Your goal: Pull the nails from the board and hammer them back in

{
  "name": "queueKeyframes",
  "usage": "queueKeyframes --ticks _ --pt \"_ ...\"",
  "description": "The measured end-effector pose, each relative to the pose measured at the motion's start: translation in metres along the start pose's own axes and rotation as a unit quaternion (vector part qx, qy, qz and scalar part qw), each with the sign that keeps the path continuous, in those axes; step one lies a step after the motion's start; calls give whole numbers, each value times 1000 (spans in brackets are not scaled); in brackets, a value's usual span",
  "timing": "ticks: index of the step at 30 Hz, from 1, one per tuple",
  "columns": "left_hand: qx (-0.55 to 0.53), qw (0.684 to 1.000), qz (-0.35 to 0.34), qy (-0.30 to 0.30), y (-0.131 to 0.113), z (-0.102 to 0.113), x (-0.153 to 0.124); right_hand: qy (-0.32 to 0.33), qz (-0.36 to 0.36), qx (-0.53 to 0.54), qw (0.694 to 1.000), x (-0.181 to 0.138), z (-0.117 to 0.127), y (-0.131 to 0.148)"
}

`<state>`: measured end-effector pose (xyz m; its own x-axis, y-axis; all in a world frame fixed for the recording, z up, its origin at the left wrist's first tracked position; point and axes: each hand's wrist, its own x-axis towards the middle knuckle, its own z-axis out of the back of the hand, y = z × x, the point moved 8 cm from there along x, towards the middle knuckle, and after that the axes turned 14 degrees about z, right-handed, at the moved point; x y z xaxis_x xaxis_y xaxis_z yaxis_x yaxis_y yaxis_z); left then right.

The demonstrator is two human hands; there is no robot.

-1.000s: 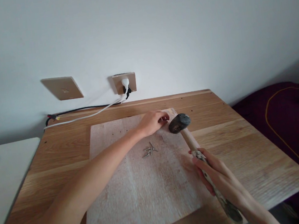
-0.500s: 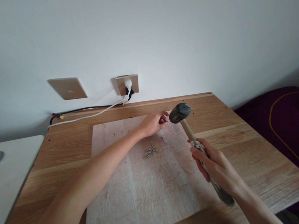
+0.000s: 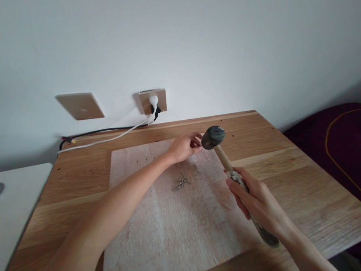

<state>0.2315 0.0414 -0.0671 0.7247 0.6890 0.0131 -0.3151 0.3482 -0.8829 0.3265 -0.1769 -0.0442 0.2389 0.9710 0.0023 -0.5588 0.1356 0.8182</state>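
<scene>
My right hand [image 3: 254, 199] is wrapped round the handle of a mallet [image 3: 213, 137] with a dark, cylindrical head and a worn wooden handle. The mallet head is raised just right of my left hand [image 3: 186, 146], close to its fingertips. My left hand is closed in a pinch at the far right part of a pale wooden board [image 3: 178, 231]. Between its fingertips is what looks like a nail, mostly hidden. Several loose nails [image 3: 181, 182] lie in a small heap on the board, nearer to me than my left hand.
The board rests on a wooden table [image 3: 304, 191] against a white wall. A wall socket [image 3: 153, 101] holds plugs, with a white cable [image 3: 103, 142] and a black one along the table's back edge. A white surface [image 3: 16, 215] stands left; dark purple fabric [image 3: 358, 150] lies right.
The mallet and my right hand have shifted slightly left, bringing the head closer to my left fingertips. My left hand keeps its pinch in nearly the same place.
</scene>
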Motion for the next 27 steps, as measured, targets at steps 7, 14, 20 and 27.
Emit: queueKeyframes --ticks 7,14,20,27 --pt "11 1000 -5 0 -4 2 -1 19 3 -4 1000 1 0 -3" --pt "23 1000 -9 -11 -4 3 0 22 4 -6 1000 1 -1 -3" --pt "25 999 -14 -12 -7 4 -2 18 4 -6 1000 0 -2 -3" --pt "37 999 -9 -4 -8 2 -3 11 -1 -9 1000 -3 -2 -2"
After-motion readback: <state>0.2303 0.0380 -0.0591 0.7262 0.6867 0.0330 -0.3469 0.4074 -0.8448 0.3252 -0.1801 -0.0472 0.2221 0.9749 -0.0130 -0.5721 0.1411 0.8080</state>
